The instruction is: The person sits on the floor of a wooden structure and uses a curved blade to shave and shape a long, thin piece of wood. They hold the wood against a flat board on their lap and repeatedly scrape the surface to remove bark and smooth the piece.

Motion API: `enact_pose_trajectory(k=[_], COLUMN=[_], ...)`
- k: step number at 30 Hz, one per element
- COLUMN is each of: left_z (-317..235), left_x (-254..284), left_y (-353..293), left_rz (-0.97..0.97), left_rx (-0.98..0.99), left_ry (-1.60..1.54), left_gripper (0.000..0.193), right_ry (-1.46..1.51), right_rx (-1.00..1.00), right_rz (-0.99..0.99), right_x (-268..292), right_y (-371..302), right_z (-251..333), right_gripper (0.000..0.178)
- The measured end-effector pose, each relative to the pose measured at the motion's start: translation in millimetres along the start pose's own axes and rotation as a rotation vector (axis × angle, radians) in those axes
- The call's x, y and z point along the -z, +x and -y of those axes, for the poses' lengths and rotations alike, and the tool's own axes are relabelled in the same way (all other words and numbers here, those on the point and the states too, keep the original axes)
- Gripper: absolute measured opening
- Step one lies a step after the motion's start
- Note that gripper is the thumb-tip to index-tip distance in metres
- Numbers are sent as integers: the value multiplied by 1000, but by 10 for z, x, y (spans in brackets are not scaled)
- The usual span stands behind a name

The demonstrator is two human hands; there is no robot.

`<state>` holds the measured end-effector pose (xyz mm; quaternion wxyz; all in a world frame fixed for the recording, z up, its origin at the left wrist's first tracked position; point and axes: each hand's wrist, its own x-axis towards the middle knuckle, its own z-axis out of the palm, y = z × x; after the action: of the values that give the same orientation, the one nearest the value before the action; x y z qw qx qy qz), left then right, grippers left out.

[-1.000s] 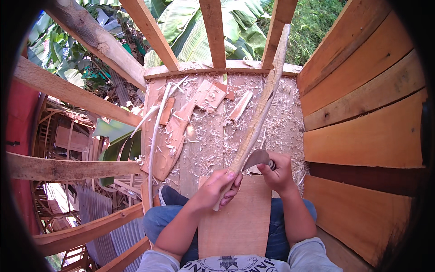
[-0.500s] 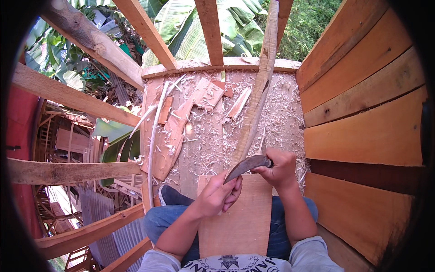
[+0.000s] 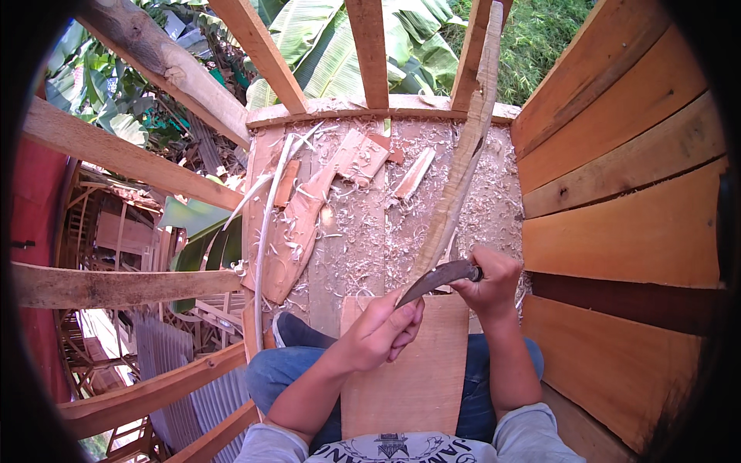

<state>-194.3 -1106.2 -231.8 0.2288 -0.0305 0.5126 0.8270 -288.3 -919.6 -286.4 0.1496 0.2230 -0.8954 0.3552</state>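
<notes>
A long, slightly wavy strip of rough wood (image 3: 466, 147) slants from my lap up toward the far right. My left hand (image 3: 383, 330) is closed round its near end. In my right hand (image 3: 492, 279) is the handle of a curved, dark-bladed knife (image 3: 441, 278). The blade lies across the strip, its tip close to my left thumb; the exact contact of its edge cannot be made out. Under both hands a flat wooden board (image 3: 405, 378) rests on my lap. My fingers hide the strip's near end.
Wood shavings (image 3: 363, 224) litter the plank floor. A shaped wooden piece (image 3: 297, 239), a short offcut (image 3: 414, 174) and a thin pale stick (image 3: 270, 224) lie ahead. Orange-brown planks (image 3: 617, 231) wall the right side; spaced rails (image 3: 127, 287) edge the left, banana leaves beyond.
Both hands, the knife and the strip have shifted a little to the right. The strip's far end has swung right too. The whole view has moved slightly.
</notes>
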Motion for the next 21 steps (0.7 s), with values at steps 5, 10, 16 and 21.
enact_pose_trajectory(k=[5,10,16,21], left_z=[8,-4,-20,-21], left_x=[-12,-16,0,-4], left_y=[12,19,5,4], left_rz=[1,-7,6,1], left_rx=[-9,9,20,29], left_ry=[1,0,-23,-24], left_gripper=[31,37,29,29], right_ry=[-2,-8,-59,-25], right_rx=[11,2,4,-18], right_rz=[-4,-20,-1,-22], right_x=[0,10,12,2], right_y=[3,22,17,26], right_z=[-23,-10,-22,-1], right_gripper=[69,70,70,70])
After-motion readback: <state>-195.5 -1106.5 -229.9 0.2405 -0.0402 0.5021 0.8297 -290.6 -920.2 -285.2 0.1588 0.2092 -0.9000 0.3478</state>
